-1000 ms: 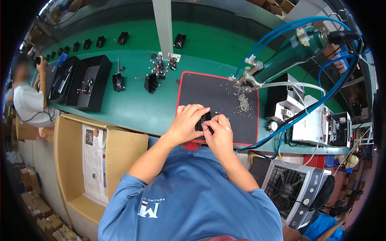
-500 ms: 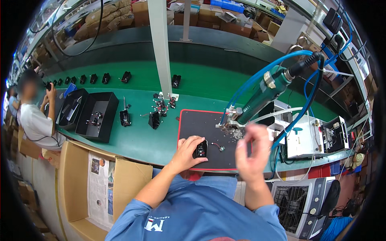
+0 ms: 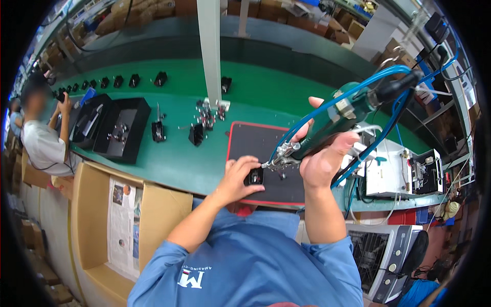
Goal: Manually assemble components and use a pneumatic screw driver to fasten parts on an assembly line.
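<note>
On the dark red-edged mat [image 3: 253, 139], my left hand [image 3: 236, 180] is closed round the left side of a small black plastic housing [image 3: 256, 179], which shows small parts inside. My right hand [image 3: 322, 166] wraps round a hanging green power screwdriver [image 3: 322, 128], thumb on the near side and fingertips showing beyond it. The metal tip end of the screwdriver slants down to the left, close to the housing's upper edge; I cannot tell whether they touch. A small circuit board [image 3: 282, 175] lies right of the housing. The screwdriver covers most of the loose screws.
Black housings and wired parts [image 3: 205, 118] lie left of the mat, before a white post [image 3: 208, 51]. Farther left stands a black bin [image 3: 123, 130]. Blue hoses [image 3: 353, 84] arch over the screwdriver; a white machine [image 3: 386, 174] stands right. A co-worker [image 3: 43, 140] works far left.
My right hand has risen from beside the mat and taken hold of the screwdriver. The screwdriver's tip end has come left and down toward the housing. My left hand keeps its hold.
</note>
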{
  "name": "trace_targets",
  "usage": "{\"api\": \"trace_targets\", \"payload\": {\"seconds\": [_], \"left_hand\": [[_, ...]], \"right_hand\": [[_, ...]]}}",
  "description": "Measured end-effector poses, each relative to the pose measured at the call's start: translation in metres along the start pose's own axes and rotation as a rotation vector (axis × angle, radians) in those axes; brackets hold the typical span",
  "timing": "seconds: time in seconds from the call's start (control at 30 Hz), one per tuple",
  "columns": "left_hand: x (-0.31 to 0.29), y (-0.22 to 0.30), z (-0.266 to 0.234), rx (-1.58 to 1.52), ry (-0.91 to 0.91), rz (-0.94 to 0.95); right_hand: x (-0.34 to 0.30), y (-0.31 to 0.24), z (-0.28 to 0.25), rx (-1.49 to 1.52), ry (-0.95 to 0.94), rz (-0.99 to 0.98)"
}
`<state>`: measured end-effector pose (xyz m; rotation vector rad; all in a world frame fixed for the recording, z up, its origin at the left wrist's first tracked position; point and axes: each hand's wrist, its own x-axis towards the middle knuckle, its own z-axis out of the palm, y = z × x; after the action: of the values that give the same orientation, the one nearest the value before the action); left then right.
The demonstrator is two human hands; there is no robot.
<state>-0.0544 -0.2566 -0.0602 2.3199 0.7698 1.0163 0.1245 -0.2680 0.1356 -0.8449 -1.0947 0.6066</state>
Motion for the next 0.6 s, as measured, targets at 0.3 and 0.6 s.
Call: {"api": "trace_targets", "payload": {"seconds": [0.3, 0.6], "left_hand": [[0.008, 0.007, -0.008, -0.014, -0.015, -0.019], [0.006, 0.012, -0.01, -0.039, -0.037, -0.047]], "right_hand": [[-0.032, 0.003, 0.006, 0.028, -0.044, 0.113], [-0.046, 0.016, 0.005, 0.014, -0.057, 0.148]]}}
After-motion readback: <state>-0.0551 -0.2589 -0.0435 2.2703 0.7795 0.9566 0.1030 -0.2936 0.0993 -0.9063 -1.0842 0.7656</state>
